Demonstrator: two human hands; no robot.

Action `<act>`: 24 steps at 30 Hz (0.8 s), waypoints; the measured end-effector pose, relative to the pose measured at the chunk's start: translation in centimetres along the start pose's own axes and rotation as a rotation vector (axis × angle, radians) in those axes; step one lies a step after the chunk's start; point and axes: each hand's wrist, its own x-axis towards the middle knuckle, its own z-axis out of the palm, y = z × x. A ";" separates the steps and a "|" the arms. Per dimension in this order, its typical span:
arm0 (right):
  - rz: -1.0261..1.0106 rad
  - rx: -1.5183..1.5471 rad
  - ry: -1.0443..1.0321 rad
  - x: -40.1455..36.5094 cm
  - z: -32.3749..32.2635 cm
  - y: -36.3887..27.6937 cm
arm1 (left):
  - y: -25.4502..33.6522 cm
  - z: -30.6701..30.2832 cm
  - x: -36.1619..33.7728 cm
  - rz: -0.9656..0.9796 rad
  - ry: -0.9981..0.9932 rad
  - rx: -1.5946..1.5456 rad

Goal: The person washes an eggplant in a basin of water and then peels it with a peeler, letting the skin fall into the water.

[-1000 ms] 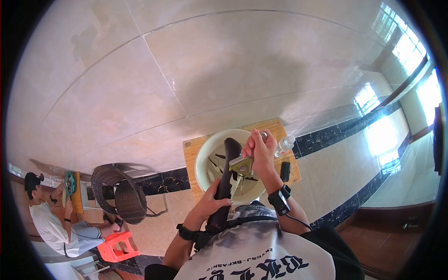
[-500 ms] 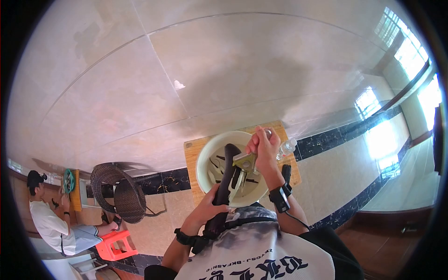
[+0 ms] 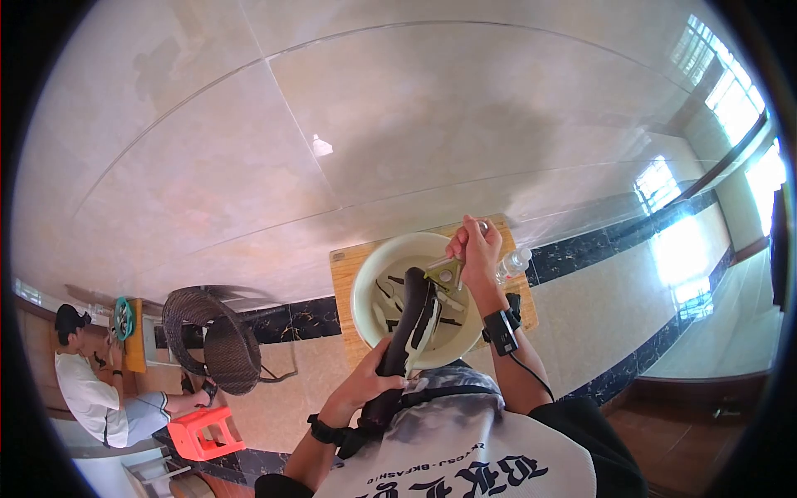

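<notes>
A long dark purple eggplant (image 3: 410, 309) slants over the cream basin (image 3: 359, 303), a pale peeled strip showing along its right side. My left hand (image 3: 372, 378) is closed round its lower part, close to my shirt. In my right hand (image 3: 479, 253) is a peeler (image 3: 443, 271) with a greenish, wide head, the fingers wrapped round its handle. The peeler head is right by the eggplant's upper end. Dark and pale strips of peel (image 3: 385, 290) lie in the basin below.
The basin stands on a wooden table (image 3: 343, 270) against the tiled wall. A clear plastic bottle (image 3: 514, 263) is at its right. Off to the left are a wicker chair (image 3: 232, 353), a red stool (image 3: 203, 433) and a seated person (image 3: 91, 386) at a small table with a teal basin (image 3: 124, 319).
The peeler has shifted right, from across the eggplant to beside its top end. The eggplant's upper end has dropped a little, and more of its peeled side shows.
</notes>
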 end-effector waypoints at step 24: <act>-0.337 -0.573 -0.026 0.1 -4.9 3.1 | 0.4 -1.0 0.0 -0.076 0.169 -0.187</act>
